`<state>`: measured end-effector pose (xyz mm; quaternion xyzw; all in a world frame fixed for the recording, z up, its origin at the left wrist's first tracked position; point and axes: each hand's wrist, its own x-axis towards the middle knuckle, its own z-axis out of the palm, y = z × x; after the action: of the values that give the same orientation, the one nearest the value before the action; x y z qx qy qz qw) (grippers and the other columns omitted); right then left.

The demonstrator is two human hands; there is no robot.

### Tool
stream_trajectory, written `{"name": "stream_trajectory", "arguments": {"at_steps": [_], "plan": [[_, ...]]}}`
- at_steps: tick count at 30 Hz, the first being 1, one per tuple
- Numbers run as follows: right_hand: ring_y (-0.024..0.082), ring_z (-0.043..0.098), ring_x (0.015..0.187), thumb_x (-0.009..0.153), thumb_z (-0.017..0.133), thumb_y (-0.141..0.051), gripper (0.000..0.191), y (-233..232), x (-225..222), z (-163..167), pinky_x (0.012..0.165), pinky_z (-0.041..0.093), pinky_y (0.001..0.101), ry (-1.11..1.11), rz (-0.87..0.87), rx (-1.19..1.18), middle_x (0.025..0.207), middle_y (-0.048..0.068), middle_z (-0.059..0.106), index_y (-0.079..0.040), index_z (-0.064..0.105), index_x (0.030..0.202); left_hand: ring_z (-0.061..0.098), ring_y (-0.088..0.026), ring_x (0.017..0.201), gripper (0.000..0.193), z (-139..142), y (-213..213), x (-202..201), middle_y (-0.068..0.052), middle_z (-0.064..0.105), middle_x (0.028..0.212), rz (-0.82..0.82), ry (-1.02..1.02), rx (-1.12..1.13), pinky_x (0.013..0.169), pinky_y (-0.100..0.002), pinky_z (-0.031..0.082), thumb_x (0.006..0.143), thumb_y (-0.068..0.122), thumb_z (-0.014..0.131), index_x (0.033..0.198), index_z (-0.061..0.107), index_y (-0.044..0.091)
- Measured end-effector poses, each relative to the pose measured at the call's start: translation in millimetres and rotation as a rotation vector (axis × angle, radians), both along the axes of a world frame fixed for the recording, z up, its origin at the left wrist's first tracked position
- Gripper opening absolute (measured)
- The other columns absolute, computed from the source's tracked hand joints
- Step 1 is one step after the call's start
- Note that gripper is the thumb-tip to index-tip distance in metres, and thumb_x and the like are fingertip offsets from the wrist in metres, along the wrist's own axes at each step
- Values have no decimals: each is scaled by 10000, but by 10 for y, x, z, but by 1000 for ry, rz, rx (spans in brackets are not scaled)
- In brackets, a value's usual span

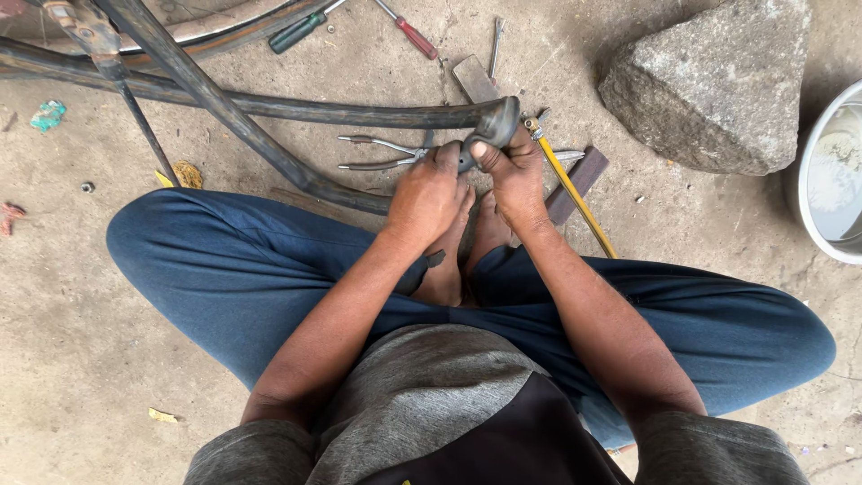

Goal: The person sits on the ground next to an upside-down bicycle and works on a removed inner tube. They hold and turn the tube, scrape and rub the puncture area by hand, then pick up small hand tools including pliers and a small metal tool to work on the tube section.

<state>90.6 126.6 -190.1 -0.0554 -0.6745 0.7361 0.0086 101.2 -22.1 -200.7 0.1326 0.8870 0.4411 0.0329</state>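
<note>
Your grey shirt (431,395) and crossed blue trousers (242,269) fill the bottom of the view, bare feet (467,242) tucked in just under your hands. Both hands are up at the folded end of the black rubber inner tube (359,115), which runs off along the concrete floor (81,359) to your left. Your left hand (429,193) is curled shut over the tube just below the fold, and your right hand (514,175) is closed too, thumb pressed flat against the bend (496,121).

For what you've got in hand, I'd say keep that thumb square on the rubber and let the left hand do the anchoring — pinching near the fold gives more control than gripping further back. Careful of the pliers (386,153) lying open right behind your knuckles.

Other bits around: a yellow-handled tool (575,193) slanting past your right wrist, red-handled (409,31) and green-handled (296,31) screwdrivers up top, a big grey rock (709,85), and a white basin (831,175) at the right edge.

No packages, labels or signs that I can make out — only a crumpled teal scrap (48,115) on the far left and a yellowish scrap (162,415) by your left knee.
</note>
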Motion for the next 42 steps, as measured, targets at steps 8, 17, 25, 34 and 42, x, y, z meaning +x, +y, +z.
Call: {"name": "stream_trajectory", "arguments": {"at_steps": [8,17,25,34,42], "plan": [[77,648,907,933,734,-51,140,14,46,-102,868,548,252,-47,29,-73,999,2,737,-53,686,1065,697,-418,946,481,-23,53,59,-263,681,1051,5,-113,42,817,-507,551,896,148,683,1312,526,-36],[82,614,865,968,714,-71,114,-40,-49,-144,838,516,249,-43,-135,-162,955,0,711,-39,714,1077,744,-329,884,395,63,-6,-19,-198,727,969,51,-270,260,786,-428,572,886,202,715,1219,617,13],[77,599,972,999,713,-74,159,-16,-55,-72,922,505,250,82,-66,-63,1043,-6,705,-40,676,1150,705,-202,757,245,88,-63,-96,-121,731,861,73,-326,489,707,-353,553,945,166,694,1156,692,41],[66,600,939,972,751,-38,190,-36,40,-49,856,531,247,154,19,244,1004,-7,693,-26,664,1141,698,-127,788,195,87,-136,-68,-85,736,885,24,-544,720,722,-309,558,974,119,628,1099,694,-16],[89,631,887,993,687,-107,87,-119,-44,-72,856,521,247,-80,-12,-191,951,8,727,-29,692,1031,697,-154,877,256,-9,-80,-44,-93,730,963,15,-344,586,790,-310,539,987,157,634,1156,672,-31]]}}
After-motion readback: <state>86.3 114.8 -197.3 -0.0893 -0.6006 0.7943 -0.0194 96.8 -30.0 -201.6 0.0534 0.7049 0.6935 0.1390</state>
